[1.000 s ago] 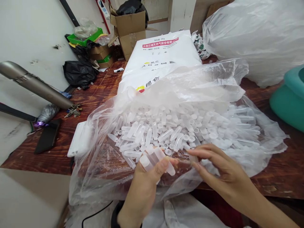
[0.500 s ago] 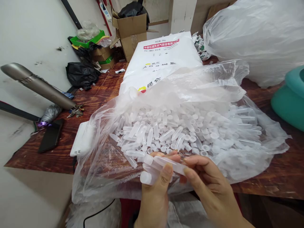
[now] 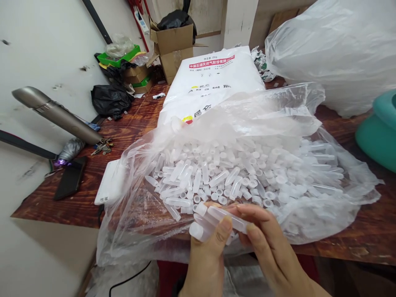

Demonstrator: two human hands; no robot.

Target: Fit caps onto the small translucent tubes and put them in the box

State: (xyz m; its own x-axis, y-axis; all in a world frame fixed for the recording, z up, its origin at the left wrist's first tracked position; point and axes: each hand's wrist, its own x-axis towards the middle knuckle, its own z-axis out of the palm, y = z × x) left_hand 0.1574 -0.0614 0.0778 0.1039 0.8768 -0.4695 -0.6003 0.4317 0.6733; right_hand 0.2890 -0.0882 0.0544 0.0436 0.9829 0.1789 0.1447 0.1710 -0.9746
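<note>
My left hand (image 3: 208, 255) is closed around several translucent plastic tubes, with white caps (image 3: 196, 231) showing at their left ends. One tube (image 3: 228, 218) lies uppermost, pressed under the left thumb. At its right end, the thumb and fingers of my right hand (image 3: 270, 237) pinch the same tube. Whether that end has a cap is hidden by the fingers. Just beyond both hands, a clear plastic bag (image 3: 130, 214) lies spread on the table, holding a heap of loose tubes (image 3: 186, 176) and small white caps (image 3: 267, 203).
Behind the heap lies a white printed sack (image 3: 213, 74). A teal container (image 3: 379, 128) and a big plastic bag (image 3: 334, 49) are to the right. Leftward are a white box-shaped device (image 3: 108, 181), a phone (image 3: 70, 177), keys (image 3: 103, 146) and a metallic cylinder (image 3: 58, 115) on the wooden table (image 3: 136, 132).
The view has shifted slightly, so everything sits a little further right and lower. The right-hand fingers have closed in around the uppermost tube's end; the left hand keeps its hold.
</note>
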